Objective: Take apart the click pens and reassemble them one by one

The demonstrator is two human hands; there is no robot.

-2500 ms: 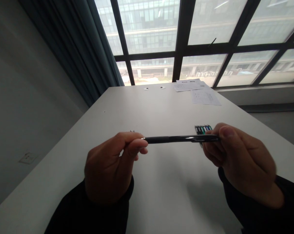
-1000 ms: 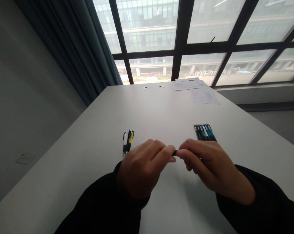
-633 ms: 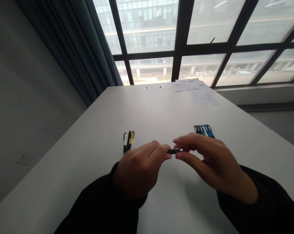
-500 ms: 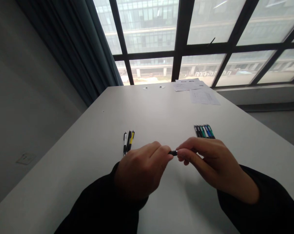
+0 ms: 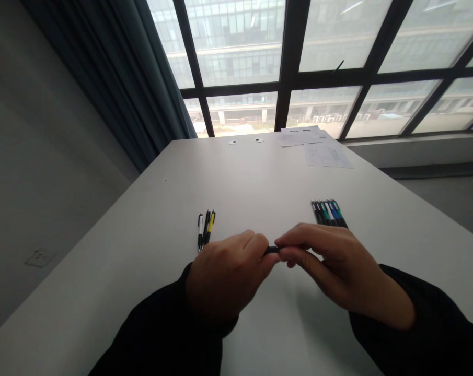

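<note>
A black pen (image 5: 272, 250) is held between both my hands just above the white table (image 5: 260, 177); only a short piece of it shows between my fingertips. My left hand (image 5: 226, 277) is closed round one end, and my right hand (image 5: 338, 269) pinches the other end with thumb and fingers. Three pens (image 5: 205, 228), white, black and yellow, lie side by side on the table beyond my left hand. A row of several pens (image 5: 329, 213) with green, blue and black barrels lies beyond my right hand.
Sheets of paper (image 5: 318, 146) lie at the table's far right by the window. Two small round discs (image 5: 245, 141) sit at the far edge. A dark curtain (image 5: 142, 94) hangs at the left, beside a grey wall with a socket (image 5: 40, 257).
The pen was held out at full length higher up; my hands have since come down and together, hiding most of it. In the last half second my fingertips closed up further.
</note>
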